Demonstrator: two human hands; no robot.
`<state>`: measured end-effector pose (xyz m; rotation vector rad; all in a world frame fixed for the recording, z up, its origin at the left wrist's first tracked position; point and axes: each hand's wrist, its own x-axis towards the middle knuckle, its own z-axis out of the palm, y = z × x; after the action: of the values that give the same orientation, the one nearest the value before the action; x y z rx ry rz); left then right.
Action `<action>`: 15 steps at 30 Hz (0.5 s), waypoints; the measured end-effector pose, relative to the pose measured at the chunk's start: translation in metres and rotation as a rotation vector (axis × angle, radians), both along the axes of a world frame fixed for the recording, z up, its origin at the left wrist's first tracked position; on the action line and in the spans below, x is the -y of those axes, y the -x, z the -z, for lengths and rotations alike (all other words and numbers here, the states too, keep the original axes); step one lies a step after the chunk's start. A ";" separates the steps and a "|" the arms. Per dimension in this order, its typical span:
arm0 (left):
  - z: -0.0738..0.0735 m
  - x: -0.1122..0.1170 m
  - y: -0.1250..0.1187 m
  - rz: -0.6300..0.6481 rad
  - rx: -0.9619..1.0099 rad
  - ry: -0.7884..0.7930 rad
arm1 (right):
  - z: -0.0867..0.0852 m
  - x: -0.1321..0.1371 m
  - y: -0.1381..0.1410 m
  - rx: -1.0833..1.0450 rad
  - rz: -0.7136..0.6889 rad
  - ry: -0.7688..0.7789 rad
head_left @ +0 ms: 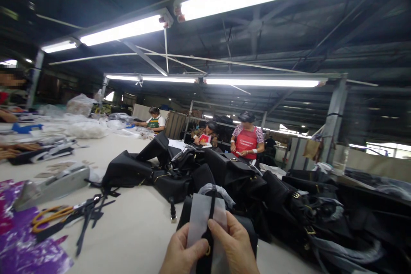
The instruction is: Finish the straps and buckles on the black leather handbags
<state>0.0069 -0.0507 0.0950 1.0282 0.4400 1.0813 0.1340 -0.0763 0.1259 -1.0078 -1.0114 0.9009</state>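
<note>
My left hand (188, 246) pinches the left side of a translucent whitish sheet (199, 212), its thumb on a black strap (208, 246) with a small gold-coloured fitting. On the other side, my right hand (236, 242) grips the sheet's right edge, thumb pressed near the strap. The strap runs upright over the middle of the sheet. Behind both hands sits a black bag (184, 214), mostly covered by the sheet and fingers. A plastic-wrapped handle (221, 192) arches just beyond the sheet's top.
Black bags (224, 167) pile up across the table (125, 231) ahead and to the right. To the left lie orange-handled scissors (53, 218), black strap pieces (85, 227), a grey tape dispenser (58, 184) and purple plastic packaging (27, 244). Co-workers stand or sit farther back, one in a red apron (248, 141).
</note>
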 end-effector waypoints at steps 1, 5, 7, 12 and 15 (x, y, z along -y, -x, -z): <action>0.001 0.000 -0.001 -0.015 0.001 0.001 | 0.001 0.000 0.000 -0.010 0.007 -0.007; 0.005 0.002 -0.004 -0.122 -0.031 -0.040 | 0.006 -0.001 -0.001 -0.015 0.038 -0.029; 0.006 0.002 -0.005 -0.147 -0.061 -0.059 | 0.007 0.001 -0.003 0.006 0.055 -0.032; 0.005 0.003 -0.003 -0.205 -0.158 -0.152 | 0.004 0.004 -0.006 0.099 0.112 -0.034; 0.003 0.005 -0.001 -0.211 -0.184 -0.202 | 0.003 0.005 -0.007 0.145 0.140 -0.022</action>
<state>0.0076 -0.0557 0.0924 1.2882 0.6073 1.2421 0.1414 -0.0811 0.1231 -1.1232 -1.0554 0.7085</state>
